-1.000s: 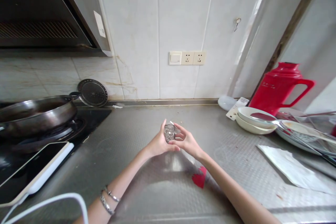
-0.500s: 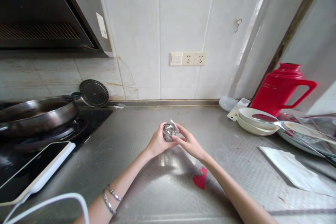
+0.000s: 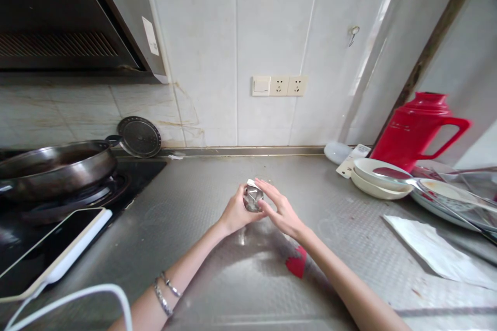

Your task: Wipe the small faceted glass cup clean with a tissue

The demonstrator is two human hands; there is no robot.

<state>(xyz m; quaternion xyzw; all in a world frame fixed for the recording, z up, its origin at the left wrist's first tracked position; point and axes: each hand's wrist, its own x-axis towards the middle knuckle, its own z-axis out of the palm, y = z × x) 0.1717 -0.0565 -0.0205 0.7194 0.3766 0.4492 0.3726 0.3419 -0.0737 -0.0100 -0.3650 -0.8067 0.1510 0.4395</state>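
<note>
Spanning the foreground: metal counter [image 3: 186, 186]; black stove [image 3: 151, 169] at left, pan [image 3: 77, 170] on it; red flask [image 3: 415, 129] at right. Left hand [image 3: 236, 212]: fingers curled around small glass [image 3: 253, 200], gripping it. Right hand [image 3: 284, 213]: fingers extended, loosely spread beside glass; thumb contact, cannot tell. Glass: between hands, over counter middle. White paper [image 3: 251, 183] at glass top.

Small, rounded, shiny grey see-through object [image 3: 253, 200] bore pale glints; white piece [image 3: 252, 183] showed at upper edge. Left hand [image 3: 236, 211] held it, above or on table [image 3: 186, 191], unclear which.
</note>
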